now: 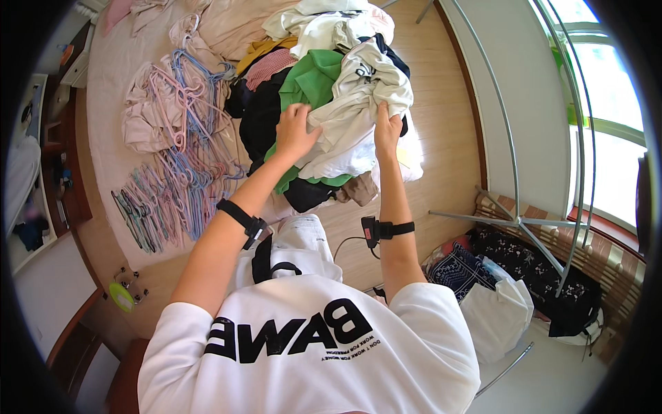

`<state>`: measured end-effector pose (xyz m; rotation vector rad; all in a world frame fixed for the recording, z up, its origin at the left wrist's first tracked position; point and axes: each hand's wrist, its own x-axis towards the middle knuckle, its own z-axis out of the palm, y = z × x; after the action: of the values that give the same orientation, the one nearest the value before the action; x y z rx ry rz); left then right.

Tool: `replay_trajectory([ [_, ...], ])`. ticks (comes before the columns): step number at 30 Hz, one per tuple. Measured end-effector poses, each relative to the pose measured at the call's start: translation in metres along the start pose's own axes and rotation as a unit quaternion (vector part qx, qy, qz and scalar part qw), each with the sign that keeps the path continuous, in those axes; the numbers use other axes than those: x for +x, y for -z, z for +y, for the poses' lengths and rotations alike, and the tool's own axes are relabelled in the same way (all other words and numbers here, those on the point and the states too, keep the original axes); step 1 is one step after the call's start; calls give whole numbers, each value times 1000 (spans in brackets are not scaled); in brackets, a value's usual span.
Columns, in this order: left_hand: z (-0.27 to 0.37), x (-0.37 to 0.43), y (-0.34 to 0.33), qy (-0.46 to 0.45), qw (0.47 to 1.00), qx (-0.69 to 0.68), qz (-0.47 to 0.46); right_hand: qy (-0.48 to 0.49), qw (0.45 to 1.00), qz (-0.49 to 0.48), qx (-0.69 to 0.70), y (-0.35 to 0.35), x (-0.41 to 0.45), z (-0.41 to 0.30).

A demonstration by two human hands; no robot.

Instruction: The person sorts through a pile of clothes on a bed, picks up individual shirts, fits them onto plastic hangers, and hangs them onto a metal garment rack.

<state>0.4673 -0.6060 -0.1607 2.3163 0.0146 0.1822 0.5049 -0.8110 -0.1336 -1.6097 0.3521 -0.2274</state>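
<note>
A crumpled white garment with dark print (357,98) lies on top of a heap of clothes at the bed's edge. My right hand (388,129) grips its right side, thumb on top of the cloth. At the garment's left edge is my left hand (297,133), fingers bent and thumb apart; whether it pinches any cloth is hard to tell. A green garment (313,77) lies beneath and to the left, beside black clothing (261,114). Further back in the heap are a red-checked cloth (269,67), a mustard cloth (261,50) and more white clothes (320,23).
Many plastic hangers (181,191) lie on the bed (106,129) at left, some over pale pink fabric (147,116). At right stands a metal rack (517,221), near folded dark fabric (538,269) and a white bag (496,315). A small stool with a green top (121,297) is at lower left.
</note>
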Motion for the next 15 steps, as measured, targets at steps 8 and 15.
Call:
replay_trajectory([
  [8, -14, -15, 53, 20, 917, -97, -386, -65, 937, 63, 338, 40, 2, -75],
  [15, 24, -22, 84, 303, 720, -551, -294, -95, 975, -167, 114, 4, -79, -74],
])
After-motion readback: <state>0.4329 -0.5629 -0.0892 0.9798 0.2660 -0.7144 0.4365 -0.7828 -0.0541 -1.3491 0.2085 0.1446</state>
